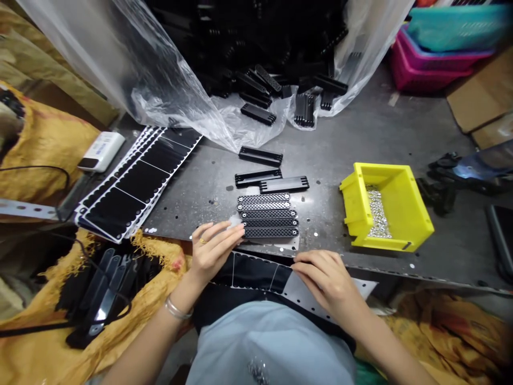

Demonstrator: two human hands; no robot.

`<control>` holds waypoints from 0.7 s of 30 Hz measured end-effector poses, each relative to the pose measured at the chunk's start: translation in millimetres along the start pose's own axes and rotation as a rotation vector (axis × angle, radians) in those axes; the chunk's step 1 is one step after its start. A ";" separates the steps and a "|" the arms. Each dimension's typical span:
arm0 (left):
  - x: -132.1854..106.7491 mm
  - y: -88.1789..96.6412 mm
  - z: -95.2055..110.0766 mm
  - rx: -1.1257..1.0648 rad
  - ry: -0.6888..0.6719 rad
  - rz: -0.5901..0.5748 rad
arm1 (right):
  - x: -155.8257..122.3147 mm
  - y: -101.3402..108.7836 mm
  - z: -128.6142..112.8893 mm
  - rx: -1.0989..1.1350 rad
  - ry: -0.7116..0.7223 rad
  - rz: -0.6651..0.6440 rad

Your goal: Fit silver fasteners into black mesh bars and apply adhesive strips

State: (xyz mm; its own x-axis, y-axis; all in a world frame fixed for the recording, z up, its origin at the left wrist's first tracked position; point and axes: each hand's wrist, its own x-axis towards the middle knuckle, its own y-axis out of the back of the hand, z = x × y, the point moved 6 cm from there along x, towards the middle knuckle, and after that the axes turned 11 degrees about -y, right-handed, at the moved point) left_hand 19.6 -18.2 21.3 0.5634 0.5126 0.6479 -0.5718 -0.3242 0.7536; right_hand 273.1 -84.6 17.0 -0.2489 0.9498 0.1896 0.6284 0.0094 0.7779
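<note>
Right grip [326, 283] pinches the black pad strip [252, 271]; the half-open left grip [212, 251] could knock the slotted black bars [267, 216] at twelve o'clock.

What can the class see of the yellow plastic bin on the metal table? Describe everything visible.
The yellow plastic parts bin is an open-topped, thick-walled bin with a notched, scooped end facing left. It stands upright, turned at a slant, on the grey metal table. Small silvery metal pieces lie heaped along its floor, leaving much of the floor bare.

Diamond-patterned black plastic bars [268, 223], bright yellow parts bin [355, 206]
</note>
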 end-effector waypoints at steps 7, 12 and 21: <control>10.7 9.1 7.5 -0.045 0.021 -0.002 | 0.8 1.8 -2.0 0.029 0.006 -0.022; 41.2 0.8 51.9 -0.404 0.086 -0.210 | 19.6 16.2 -18.1 0.060 0.063 -0.010; 43.3 -22.1 70.0 -0.302 0.220 -0.326 | 11.6 9.5 -27.4 -0.231 0.057 0.343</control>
State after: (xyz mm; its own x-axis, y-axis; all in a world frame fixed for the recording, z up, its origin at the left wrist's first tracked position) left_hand 98.3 -44.5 40.4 0.6208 0.7154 0.3206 -0.5522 0.1087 0.8266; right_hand 256.0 -82.1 43.0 -0.0989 0.8668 0.4888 0.5017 -0.3808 0.7767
